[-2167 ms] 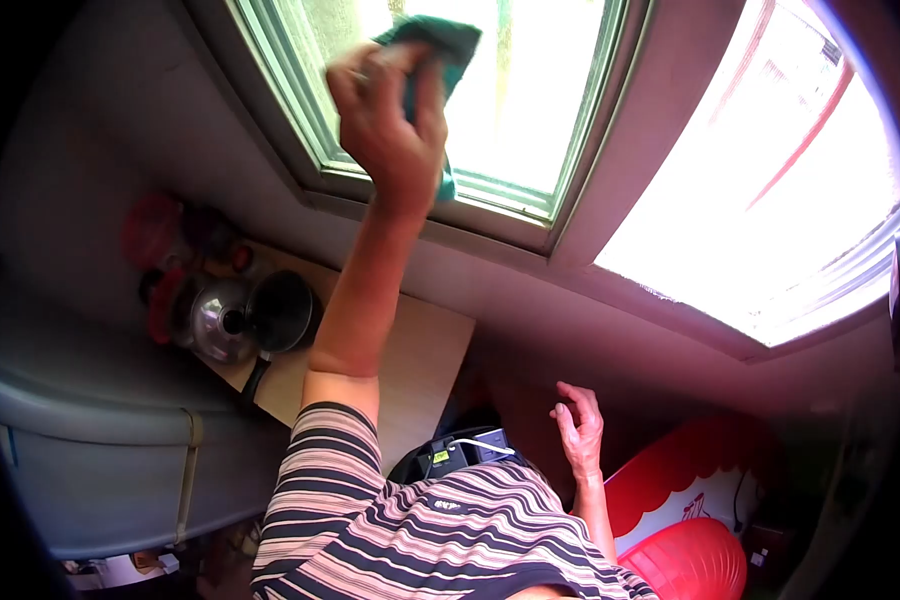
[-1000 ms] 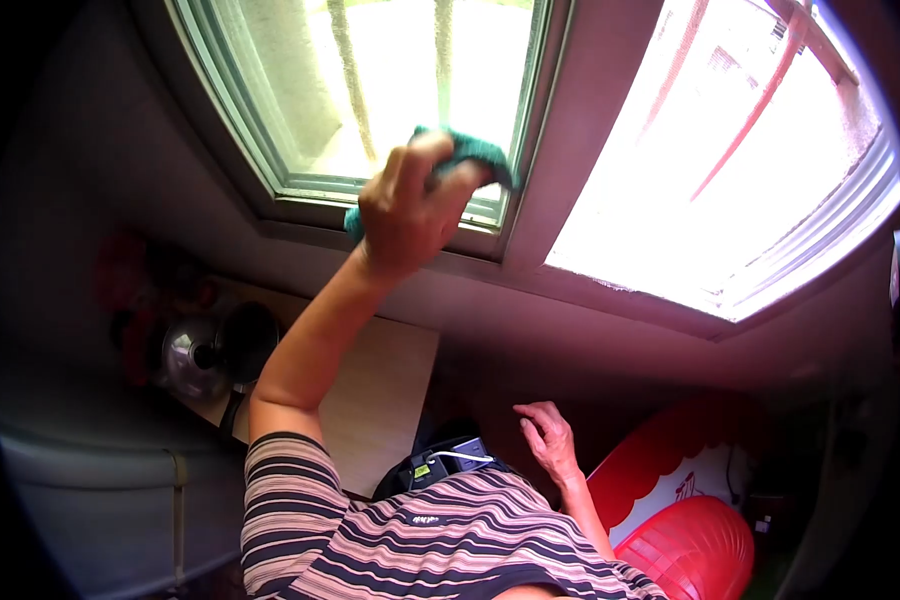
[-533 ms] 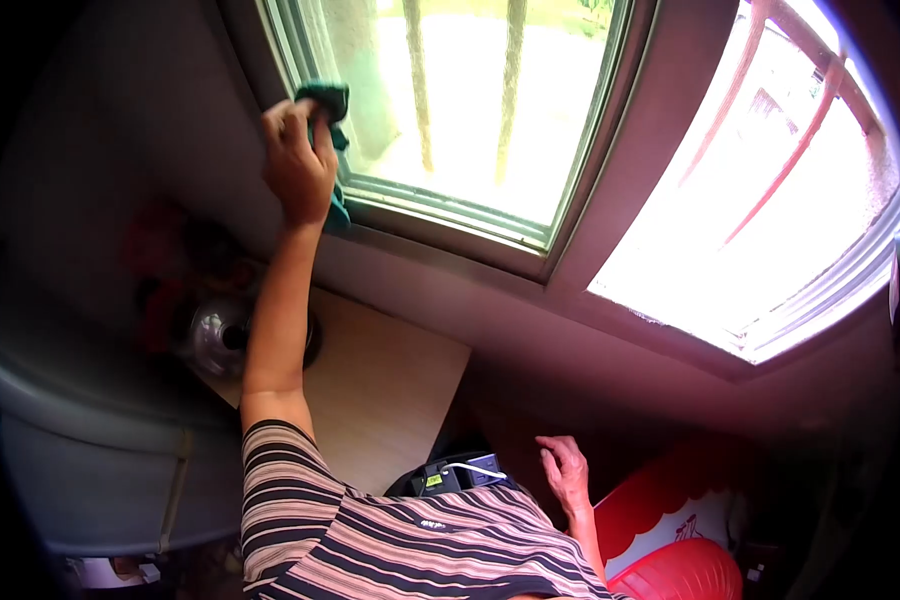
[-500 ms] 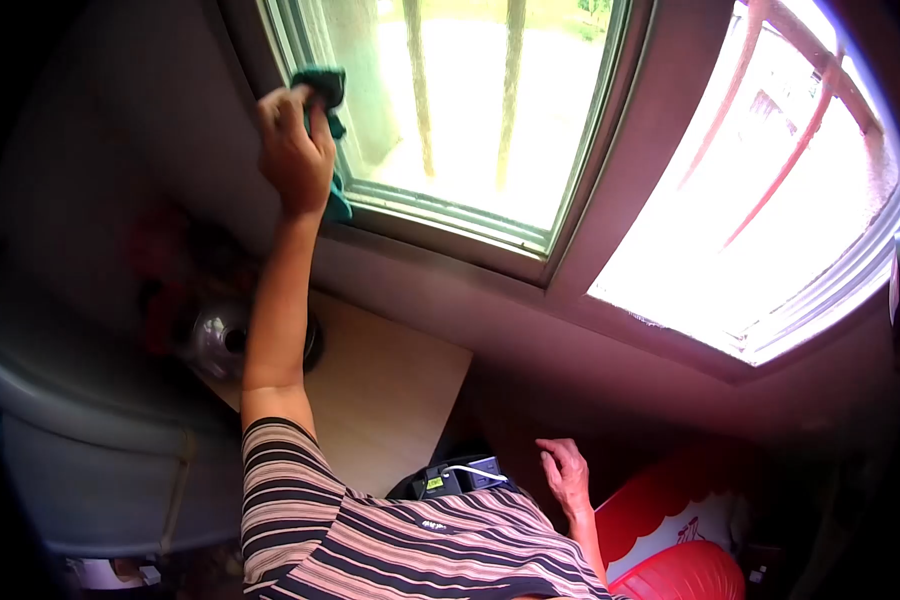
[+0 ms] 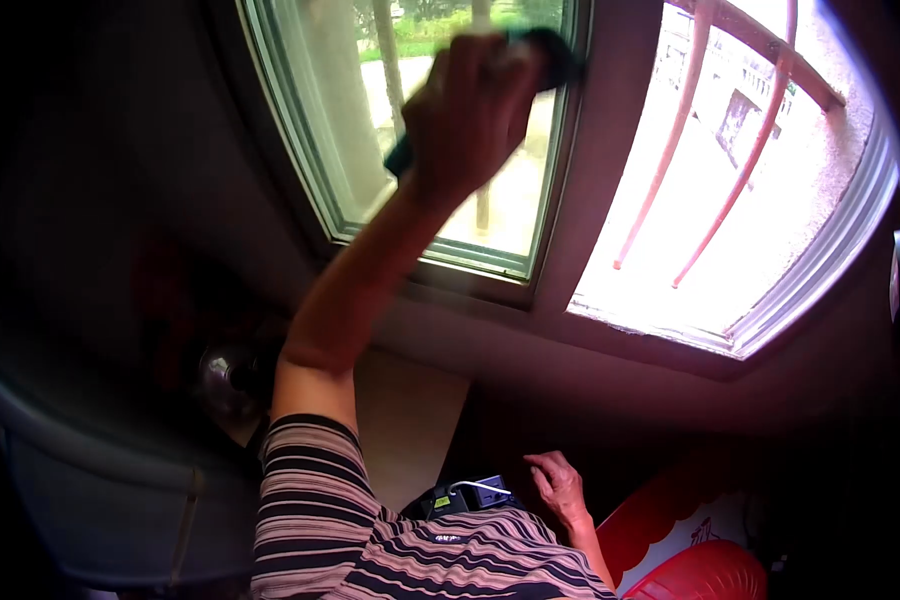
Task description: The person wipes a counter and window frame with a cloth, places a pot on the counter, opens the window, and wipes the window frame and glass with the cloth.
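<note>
My left hand, raised on an outstretched arm, is closed around a dark green cloth in front of the left window pane. One end of the cloth hangs out beside the wrist; the hand and cloth are blurred. My right hand hovers low near the waist, fingers loosely bent and apart, holding nothing. Beneath it is a dark area.
To the right is a second bright window with curved bars. A pale board and a shiny round lid lie at lower left, beside a grey container. A red rounded object is at lower right.
My left hand has moved right with the cloth, from the left edge of the window frame to the pane's right side. My right hand has barely moved. The view has shifted slightly.
</note>
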Demonstrator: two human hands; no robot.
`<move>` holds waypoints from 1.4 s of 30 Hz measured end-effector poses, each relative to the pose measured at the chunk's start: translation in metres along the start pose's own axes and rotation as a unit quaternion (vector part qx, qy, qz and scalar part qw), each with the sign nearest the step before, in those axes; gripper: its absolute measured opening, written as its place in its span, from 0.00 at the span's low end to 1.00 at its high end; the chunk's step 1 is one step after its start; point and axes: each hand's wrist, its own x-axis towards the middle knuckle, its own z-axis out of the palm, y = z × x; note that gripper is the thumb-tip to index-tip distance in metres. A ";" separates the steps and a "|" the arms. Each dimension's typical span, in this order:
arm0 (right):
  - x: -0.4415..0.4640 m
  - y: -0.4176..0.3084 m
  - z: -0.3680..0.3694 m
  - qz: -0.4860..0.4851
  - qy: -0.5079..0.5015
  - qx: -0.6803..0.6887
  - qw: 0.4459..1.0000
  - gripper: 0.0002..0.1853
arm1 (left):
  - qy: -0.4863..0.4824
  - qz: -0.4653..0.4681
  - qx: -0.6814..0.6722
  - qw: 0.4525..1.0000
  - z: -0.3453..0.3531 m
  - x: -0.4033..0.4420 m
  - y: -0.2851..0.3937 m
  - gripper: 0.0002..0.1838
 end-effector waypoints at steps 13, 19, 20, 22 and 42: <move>-0.019 0.014 -0.014 0.020 0.011 -0.006 1.000 0.10 | -0.198 -0.129 0.093 0.967 -0.112 -0.139 -0.081 0.08; -0.013 0.011 -0.010 0.019 -0.001 -0.003 1.000 0.11 | 0.009 0.000 0.211 0.977 -0.060 0.038 -0.168 0.10; -0.012 0.009 -0.008 0.019 0.003 -0.001 1.000 0.11 | 0.030 -0.003 0.221 0.975 -0.049 0.072 -0.168 0.11; -0.009 0.007 -0.004 0.023 -0.007 0.006 1.000 0.11 | 0.112 -0.006 0.203 0.973 -0.015 0.122 -0.158 0.10; -0.028 0.022 -0.016 0.037 0.016 -0.017 0.999 0.11 | -0.249 0.027 0.104 0.963 -0.096 -0.105 -0.087 0.07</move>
